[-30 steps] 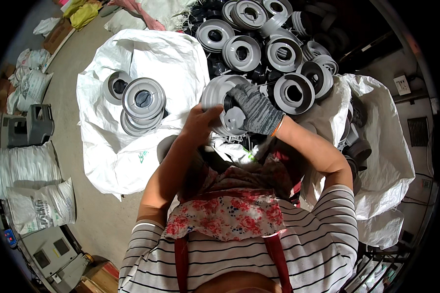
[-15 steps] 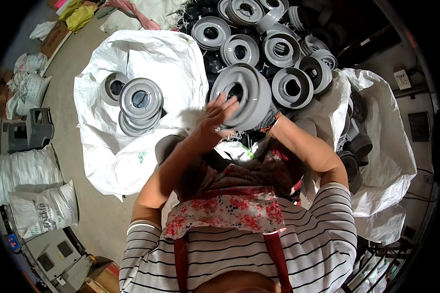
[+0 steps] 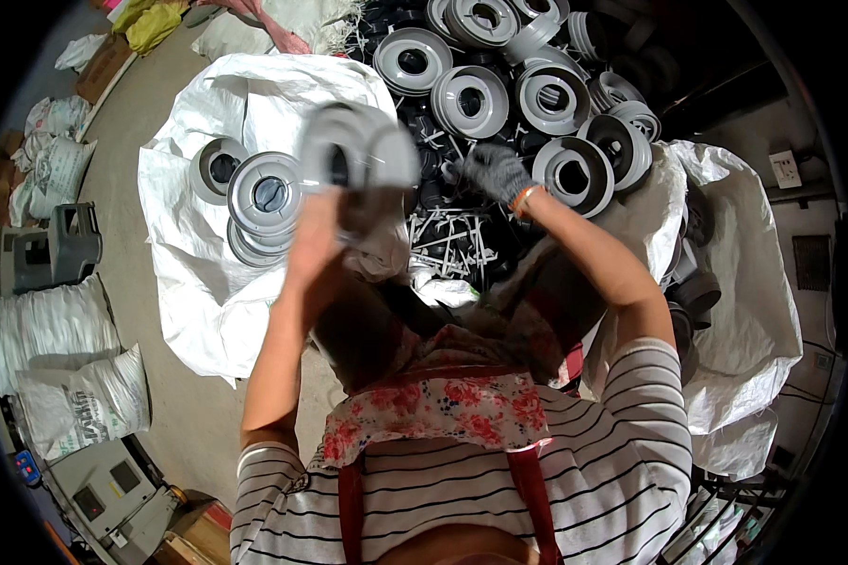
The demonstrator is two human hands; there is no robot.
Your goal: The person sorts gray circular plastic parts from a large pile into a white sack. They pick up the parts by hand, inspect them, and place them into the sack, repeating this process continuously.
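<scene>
My bare left hand is closed on a grey plastic ring part, a wide flanged piece with a round hole. Both are blurred by motion, and the fingers are partly hidden behind the part. It hangs over the right side of a white woven sack. On that sack lie several similar grey rings with dark centres. My right hand, in a grey knitted glove with an orange cuff, is over the heap of black parts, its fingers loosely apart and no ring in them. Thin white sticks lie just below it.
Several grey ring parts are piled on the far side, on black pieces. An open white sack with dark and grey rings stands at the right. Filled white bags and a grey plastic case are along the left.
The grey ring part has moved left from between both hands, now carried by my left hand alone. My right hand has let go of it and sits over the black parts.
</scene>
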